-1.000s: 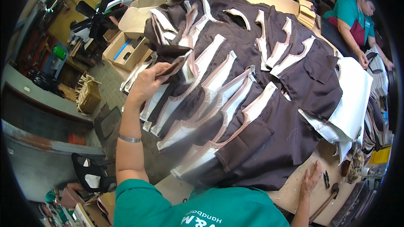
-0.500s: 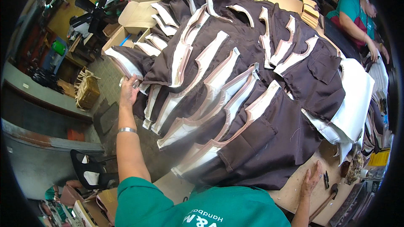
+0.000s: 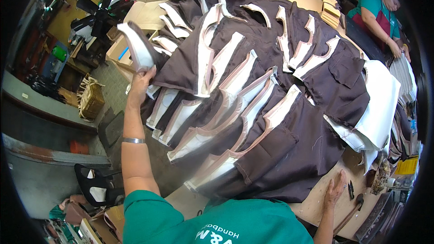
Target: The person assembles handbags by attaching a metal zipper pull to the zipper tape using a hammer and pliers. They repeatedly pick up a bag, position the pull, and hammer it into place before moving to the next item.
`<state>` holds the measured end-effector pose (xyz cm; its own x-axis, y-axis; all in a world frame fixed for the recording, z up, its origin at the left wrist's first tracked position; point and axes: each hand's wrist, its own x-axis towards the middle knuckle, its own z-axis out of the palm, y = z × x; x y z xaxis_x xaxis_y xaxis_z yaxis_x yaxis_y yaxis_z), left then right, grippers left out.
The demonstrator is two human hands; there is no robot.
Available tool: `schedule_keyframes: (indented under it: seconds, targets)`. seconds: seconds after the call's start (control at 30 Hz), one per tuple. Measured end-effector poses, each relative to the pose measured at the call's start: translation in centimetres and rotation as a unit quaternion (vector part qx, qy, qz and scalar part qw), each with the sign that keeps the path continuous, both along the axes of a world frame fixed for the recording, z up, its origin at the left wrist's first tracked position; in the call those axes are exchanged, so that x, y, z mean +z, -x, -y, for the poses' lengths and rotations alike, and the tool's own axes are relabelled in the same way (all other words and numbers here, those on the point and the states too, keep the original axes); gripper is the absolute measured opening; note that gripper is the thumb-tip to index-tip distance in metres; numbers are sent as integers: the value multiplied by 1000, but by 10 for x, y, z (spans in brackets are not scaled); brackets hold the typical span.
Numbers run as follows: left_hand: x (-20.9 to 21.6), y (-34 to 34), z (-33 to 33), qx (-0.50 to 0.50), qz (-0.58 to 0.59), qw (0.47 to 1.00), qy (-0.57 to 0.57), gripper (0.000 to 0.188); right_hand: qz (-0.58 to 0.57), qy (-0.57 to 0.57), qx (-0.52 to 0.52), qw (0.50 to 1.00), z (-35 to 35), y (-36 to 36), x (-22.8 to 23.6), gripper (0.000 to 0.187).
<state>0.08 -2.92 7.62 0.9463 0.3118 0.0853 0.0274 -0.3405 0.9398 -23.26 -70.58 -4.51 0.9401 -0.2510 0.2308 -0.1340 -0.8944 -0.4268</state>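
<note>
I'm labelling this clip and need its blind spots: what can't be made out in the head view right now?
In the head view:
- Left hand: the grip's underside is hidden by the hand itself.
- Cardboard box: part of its inside is blocked by the raised brown-and-white piece.
- Table: much of its top is covered by overlapping brown fabric.
- Right forearm: cut off by the lower edge.
</note>
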Motion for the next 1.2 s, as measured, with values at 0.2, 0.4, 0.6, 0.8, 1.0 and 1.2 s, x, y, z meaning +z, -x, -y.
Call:
schedule_keyframes:
  seconds: [0.2,0.4,0.6,0.8,1.0,1.2]
  targets:
    - [47,3,-15,41,261,946,190,22,-8,7,-1,1000,3,1,-1,47]
    - [71,14,-51,141,301,925,183,32,-15,21,-8,1000,2,-1,-2,48]
    - [139,35,-21,252,415,873,48,30,-6,22,-3,1000,8,2,-2,49]
    - [222,43,44,142,537,826,-92,22,-17,-13,-5,1000,-3,-1,5,47]
    - [262,29,172,-84,533,830,142,19,2,10,-10,1000,13,9,-4,50]
    - [198,28,362,-296,222,830,417,20,71,-129,-33,988,8,2,12,55]
